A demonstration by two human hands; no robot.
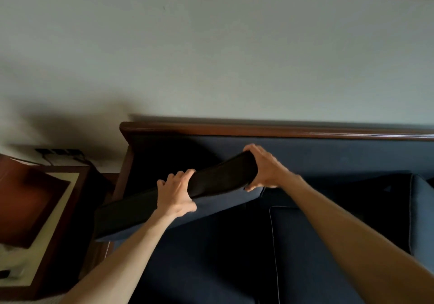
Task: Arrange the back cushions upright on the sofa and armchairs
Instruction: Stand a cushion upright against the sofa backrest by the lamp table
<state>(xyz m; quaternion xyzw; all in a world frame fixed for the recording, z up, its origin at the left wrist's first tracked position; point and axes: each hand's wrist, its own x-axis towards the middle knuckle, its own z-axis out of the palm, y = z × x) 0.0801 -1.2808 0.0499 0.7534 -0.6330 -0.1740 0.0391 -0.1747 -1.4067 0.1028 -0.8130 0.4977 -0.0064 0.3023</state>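
gripping a dark blue back cushion [164,209] with both hands over the left end of the sofa [305,155]. left hand [176,194] has fingers curled over the cushion's top edge near its middle, thumb on the near side. right hand [261,168] wraps the cushion's far right corner, fingers curled round it. cushion is tilted, right end higher and farther, left end lower, over the seat cushion [211,256]. another cushion [375,209] lies on the seat at right. wooden side table [70,209] stands left of the sofa, against the wall [211,57].
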